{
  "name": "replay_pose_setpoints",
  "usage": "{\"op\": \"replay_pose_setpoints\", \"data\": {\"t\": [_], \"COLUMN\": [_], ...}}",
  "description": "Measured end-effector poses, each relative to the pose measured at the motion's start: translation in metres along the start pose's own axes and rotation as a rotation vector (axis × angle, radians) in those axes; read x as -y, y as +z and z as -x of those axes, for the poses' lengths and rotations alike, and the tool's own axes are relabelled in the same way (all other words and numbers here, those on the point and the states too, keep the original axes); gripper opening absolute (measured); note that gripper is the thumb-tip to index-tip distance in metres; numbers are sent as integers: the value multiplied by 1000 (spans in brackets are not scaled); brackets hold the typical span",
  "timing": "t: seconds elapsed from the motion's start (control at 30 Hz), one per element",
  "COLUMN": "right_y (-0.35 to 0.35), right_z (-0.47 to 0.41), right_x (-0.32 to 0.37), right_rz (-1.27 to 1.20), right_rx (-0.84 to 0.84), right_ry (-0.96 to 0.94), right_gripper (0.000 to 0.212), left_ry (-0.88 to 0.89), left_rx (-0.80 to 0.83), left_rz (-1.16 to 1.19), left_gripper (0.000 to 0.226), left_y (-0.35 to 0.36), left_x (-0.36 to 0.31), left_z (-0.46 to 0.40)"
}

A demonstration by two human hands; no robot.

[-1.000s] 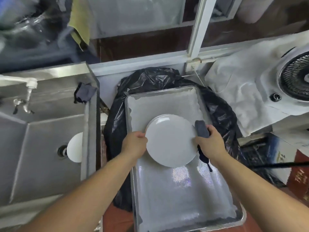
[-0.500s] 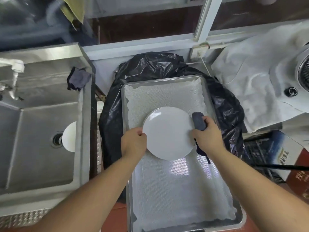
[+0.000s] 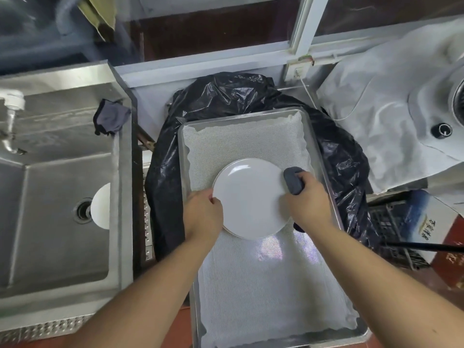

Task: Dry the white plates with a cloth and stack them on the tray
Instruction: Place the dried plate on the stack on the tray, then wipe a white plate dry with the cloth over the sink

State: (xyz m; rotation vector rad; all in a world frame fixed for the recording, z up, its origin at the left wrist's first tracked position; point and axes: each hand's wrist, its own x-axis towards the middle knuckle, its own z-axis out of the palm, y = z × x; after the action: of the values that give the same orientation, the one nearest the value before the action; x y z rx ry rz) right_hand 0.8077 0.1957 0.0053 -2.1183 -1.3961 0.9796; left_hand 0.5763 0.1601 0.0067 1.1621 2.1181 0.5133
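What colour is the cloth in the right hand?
Dark grey-blue cloth, bunched in the right hand; seen in the head view.

The plate (image 3: pixel 249 197) lies on the tray (image 3: pixel 326 192); left, the sink (image 3: pixel 62 222) holds perhaps another plate (image 3: pixel 101 205).

Both hands grip white plate (image 3: pixel 249 197) over tray (image 3: pixel 324 156).

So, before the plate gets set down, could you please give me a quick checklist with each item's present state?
1. Left hand grips the round white plate: ok.
2. Right hand holds the dark grey cloth at the rim: ok.
3. Plate is over the mesh-lined metal tray: ok.
4. Plate is dry: cannot tell.
5. Plates already beneath it: cannot tell.
6. Another white plate remains in the steel sink: not ok.
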Motion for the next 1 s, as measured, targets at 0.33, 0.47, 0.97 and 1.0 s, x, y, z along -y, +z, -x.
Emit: {"op": "replay_pose_setpoints", "data": {"t": [0.33,0.47,0.97,1.0], "right_y": [1,3,-51,-54], "right_z": [-5,-5,10,13], "right_x": [0,-2,-1,4], "right_rz": [112,125,93,96], "right_rx": [49,55,53,57], "right_ry": [-65,-76,-194,-213], "right_gripper": [45,45,13,15], "left_ry": [69,73,54,50], "left_rx": [-56,-59,72,66], "left_rz": [-52,-63,-282,-293], "left_gripper": [25,28,25,23], "left_y": [2,0,-37,-42], "left_x": [2,2,1,3], "left_z": [-4,-3,28,35]}}
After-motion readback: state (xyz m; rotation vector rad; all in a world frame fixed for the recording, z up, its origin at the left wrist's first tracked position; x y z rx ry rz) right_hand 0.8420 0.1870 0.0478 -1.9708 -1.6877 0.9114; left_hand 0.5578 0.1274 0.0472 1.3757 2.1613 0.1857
